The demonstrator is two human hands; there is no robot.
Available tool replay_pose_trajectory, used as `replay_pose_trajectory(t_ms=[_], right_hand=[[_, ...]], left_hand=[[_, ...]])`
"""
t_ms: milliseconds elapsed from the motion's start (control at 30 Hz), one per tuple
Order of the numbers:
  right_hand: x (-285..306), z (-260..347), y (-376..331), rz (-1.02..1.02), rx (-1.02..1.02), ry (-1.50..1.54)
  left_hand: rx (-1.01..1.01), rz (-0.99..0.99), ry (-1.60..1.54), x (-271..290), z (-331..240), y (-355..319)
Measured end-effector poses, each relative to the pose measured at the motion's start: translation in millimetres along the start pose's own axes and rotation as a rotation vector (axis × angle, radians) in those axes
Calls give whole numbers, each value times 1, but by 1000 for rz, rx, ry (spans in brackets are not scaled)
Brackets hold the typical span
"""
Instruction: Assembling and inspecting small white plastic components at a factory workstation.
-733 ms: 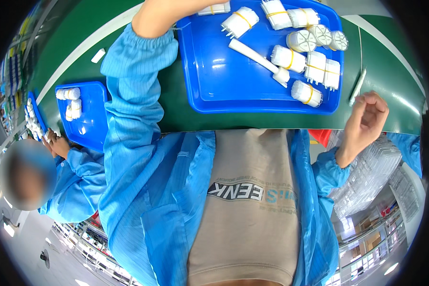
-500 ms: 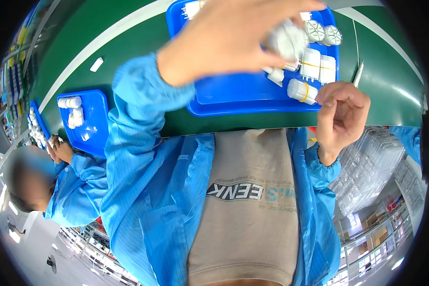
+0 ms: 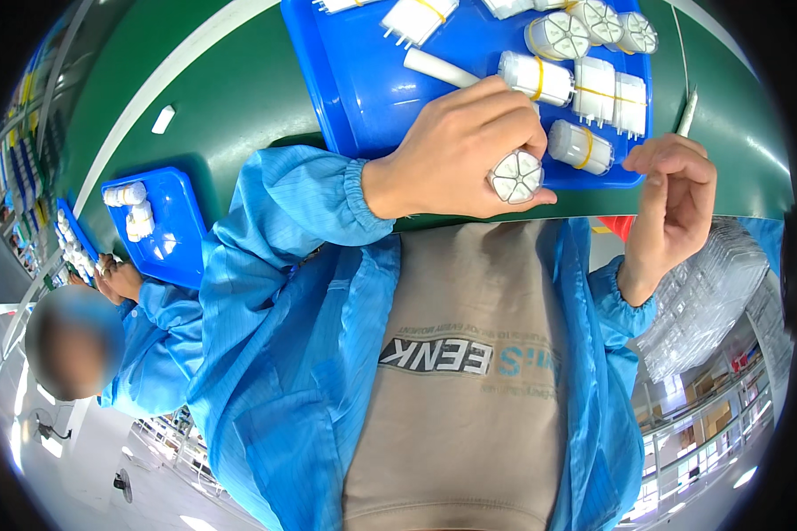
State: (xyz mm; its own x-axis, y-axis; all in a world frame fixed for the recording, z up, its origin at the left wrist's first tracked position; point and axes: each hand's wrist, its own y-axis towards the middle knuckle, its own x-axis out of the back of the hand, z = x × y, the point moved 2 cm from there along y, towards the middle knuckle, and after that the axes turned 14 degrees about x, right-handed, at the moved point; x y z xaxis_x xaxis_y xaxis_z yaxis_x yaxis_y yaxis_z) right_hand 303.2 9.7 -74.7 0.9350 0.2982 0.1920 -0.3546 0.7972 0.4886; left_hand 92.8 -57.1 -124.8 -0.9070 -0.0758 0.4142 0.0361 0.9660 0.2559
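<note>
Gripping a white ribbed cylinder (image 3: 515, 175) end-on, the person's left hand (image 3: 456, 150) curls its fingers and thumb round the part, which sits at the fingertips just over the near edge of the big blue tray (image 3: 363, 97). The round face of the cylinder, split into wedge-shaped segments, points toward the person's chest. The right hand (image 3: 673, 199) hovers just beside it, holding nothing, with fingers loosely bent and half spread, close to the tray's right corner. Inside the tray lie more white cylinders bound with yellow bands (image 3: 580, 146), some lying flat, some standing on end toward the far side, and a plain white tube (image 3: 440, 68). A thin white stick (image 3: 687, 113) rests on the green table (image 3: 230, 106) beside the tray. Off to the left, a co-worker's hand (image 3: 119, 279) is at a smaller blue tray (image 3: 173, 239) holding a few white parts.
</note>
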Motion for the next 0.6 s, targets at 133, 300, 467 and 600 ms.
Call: replay_pose_trajectory(t_ms=[133,300,467,600], right_hand=[[-21,13,-4,190,49,39],[-31,10,-8,37,-20,117],[11,-7,2,-220,7,-75],[56,-26,6,-314,48,-270]], left_hand=[[39,3,-19,-2,1,-4],[75,21,3,-2,1,-8],[79,48,-20,-4,1,-9],[73,43,-20,-4,0,-8]])
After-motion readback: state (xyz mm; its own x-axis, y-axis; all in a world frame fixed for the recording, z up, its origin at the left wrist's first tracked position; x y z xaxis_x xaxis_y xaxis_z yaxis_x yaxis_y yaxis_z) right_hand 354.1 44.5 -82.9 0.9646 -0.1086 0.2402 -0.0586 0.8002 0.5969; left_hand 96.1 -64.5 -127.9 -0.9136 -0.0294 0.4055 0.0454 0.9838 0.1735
